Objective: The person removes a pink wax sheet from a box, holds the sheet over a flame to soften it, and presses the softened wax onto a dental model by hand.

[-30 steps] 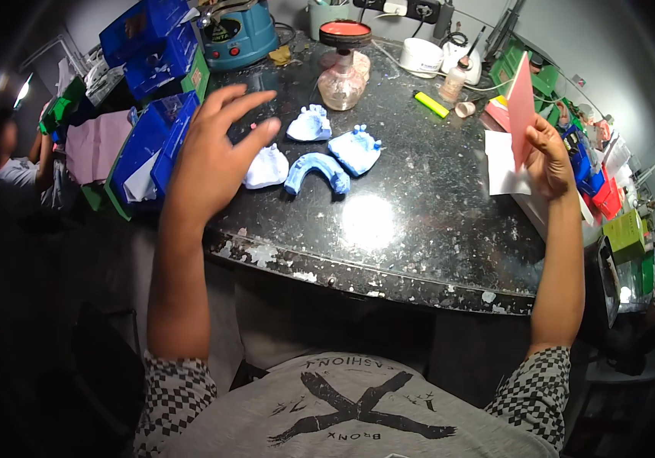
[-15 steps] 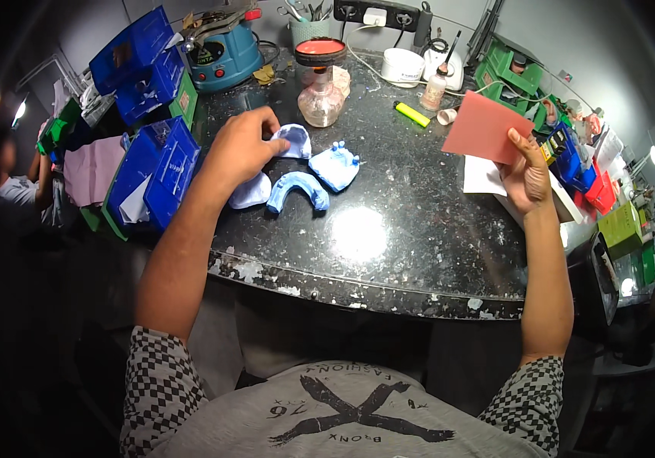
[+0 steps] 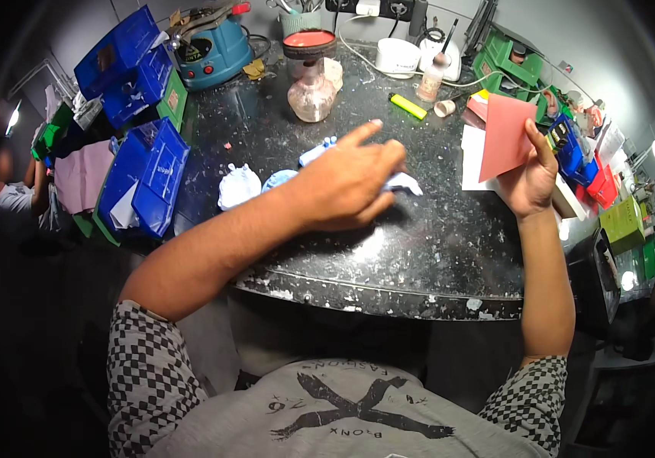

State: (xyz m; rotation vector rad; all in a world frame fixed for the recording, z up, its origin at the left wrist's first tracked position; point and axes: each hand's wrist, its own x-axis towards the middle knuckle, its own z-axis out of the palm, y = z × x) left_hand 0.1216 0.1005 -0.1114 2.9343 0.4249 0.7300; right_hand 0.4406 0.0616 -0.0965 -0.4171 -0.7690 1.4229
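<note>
My left hand is over the middle of the black bench, fingers curled round a pale blue dental cast, largely covered by the hand, with the index finger raised. Behind it another blue cast is partly hidden. A pale cast and a blue arch-shaped piece lie to its left, the arch mostly covered by my forearm. My right hand grips a flat pink square sheet upright at the right, thumb on its face, beside a white paper.
Blue bins line the left, near another person. A glass burner with red-filled dish, blue machine, yellow-green marker, bottle and white pot stand behind. More bins crowd the right.
My left hand has moved right across the bench, taking a cast from the back of the group. The pink sheet in my right hand has changed its angle.
</note>
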